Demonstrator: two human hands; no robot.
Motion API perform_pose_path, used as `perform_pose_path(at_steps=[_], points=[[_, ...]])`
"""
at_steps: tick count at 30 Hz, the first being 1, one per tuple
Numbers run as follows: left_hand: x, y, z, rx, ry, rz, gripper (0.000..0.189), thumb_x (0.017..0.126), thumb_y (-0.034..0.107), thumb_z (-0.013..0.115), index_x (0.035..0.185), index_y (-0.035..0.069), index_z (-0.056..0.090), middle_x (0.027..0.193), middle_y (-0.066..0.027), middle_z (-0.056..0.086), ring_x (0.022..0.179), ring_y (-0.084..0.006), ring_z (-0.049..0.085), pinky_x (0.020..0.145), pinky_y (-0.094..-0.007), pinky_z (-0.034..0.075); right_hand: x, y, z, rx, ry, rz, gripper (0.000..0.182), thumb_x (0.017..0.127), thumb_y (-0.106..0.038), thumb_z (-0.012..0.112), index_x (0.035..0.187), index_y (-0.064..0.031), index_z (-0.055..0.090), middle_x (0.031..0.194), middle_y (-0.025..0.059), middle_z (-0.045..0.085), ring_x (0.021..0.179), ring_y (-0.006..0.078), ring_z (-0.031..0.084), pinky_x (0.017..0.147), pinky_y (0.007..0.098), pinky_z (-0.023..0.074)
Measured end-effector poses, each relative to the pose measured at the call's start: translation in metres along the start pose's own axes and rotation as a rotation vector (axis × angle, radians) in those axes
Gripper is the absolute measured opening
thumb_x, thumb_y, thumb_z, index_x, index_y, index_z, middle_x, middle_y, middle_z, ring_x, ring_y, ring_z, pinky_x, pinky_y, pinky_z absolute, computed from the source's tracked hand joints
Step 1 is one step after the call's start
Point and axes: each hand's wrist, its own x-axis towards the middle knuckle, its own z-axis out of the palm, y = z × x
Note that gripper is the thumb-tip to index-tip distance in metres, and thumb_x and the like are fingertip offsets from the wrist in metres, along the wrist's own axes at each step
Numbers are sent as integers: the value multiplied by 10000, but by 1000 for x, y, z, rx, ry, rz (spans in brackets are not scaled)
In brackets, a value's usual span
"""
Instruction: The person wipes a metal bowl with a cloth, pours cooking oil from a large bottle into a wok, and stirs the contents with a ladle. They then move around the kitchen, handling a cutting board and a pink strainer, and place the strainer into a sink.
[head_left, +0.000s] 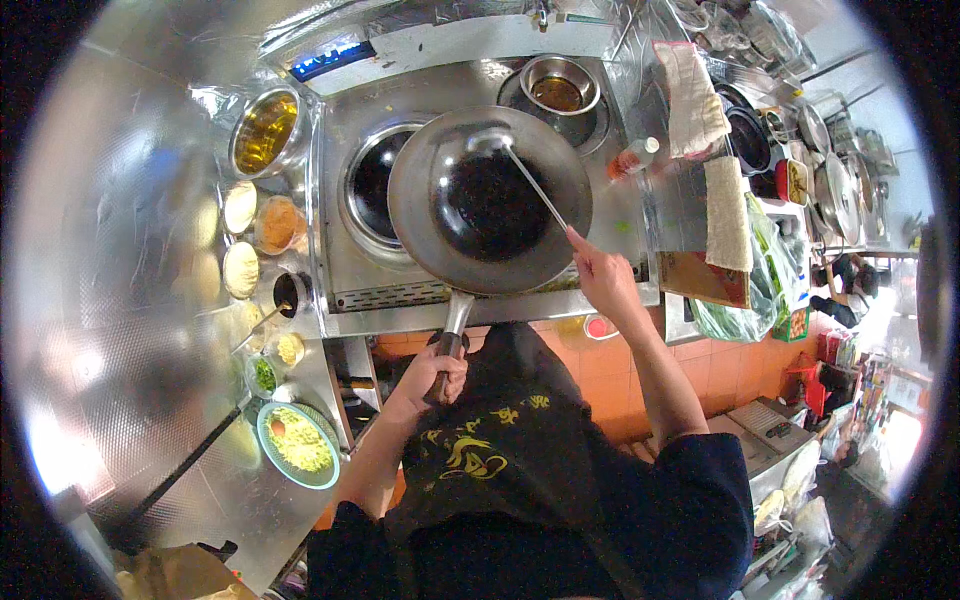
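Note:
A large steel wok (420, 202) sits over the stove, tilted slightly, its handle pointing towards me. My left hand (442, 375) grips the dark end of that handle. In my right hand (606, 274) is the long thin handle of a metal cooking ladle (536, 184), with the forefinger stretched along it. The ladle's head rests at the far inner wall of the wok. Inside, the wok's bottom looks dark and shiny; I see no food in it. Left of the wok, a round burner ring (360, 195) is partly covered by the wok's rim.
A steel bowl of yellow oil (264, 133) and several seasoning tubs line the left side. Nearer me stands a turquoise basket (330, 478) of pale shredded food. Behind the wok is a steel bowl of brown liquid (559, 84); a bottle (634, 159) lies at right, near hanging towels (686, 101).

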Motion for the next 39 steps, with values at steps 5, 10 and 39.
perform_pose_path(at_steps=[5, 10, 39], points=[[-3, 2, 5, -12, -20, 7, 187, 841, 44, 600, 970, 57, 466, 636, -37, 488, 440, -161, 508, 390, -317, 421, 6, 15, 9, 78, 25, -43, 444, 911, -148, 537, 1348, -208, 573, 823, 231, 659, 742, 423, 639, 657, 511, 500], [6, 2, -2, 120, 8, 82, 191, 831, 35, 598, 958, 46, 456, 642, -48, 503, 433, -167, 520, 381, -309, 435, -35, 25, -26, 106, -180, -68, 396, 908, -86, 574, 1300, -120, 615, 739, 246, 601, 668, 383, 610, 639, 427, 476], [34, -15, -9, 676, 346, 408, 248, 803, -23, 628, 965, 7, 443, 677, -68, 539, 433, -169, 546, 405, -313, 468, -128, 75, -25, 131, 85, 202, 428, 880, -90, 585, 1302, -154, 612, 782, 205, 663, 732, 407, 646, 653, 477, 510]])
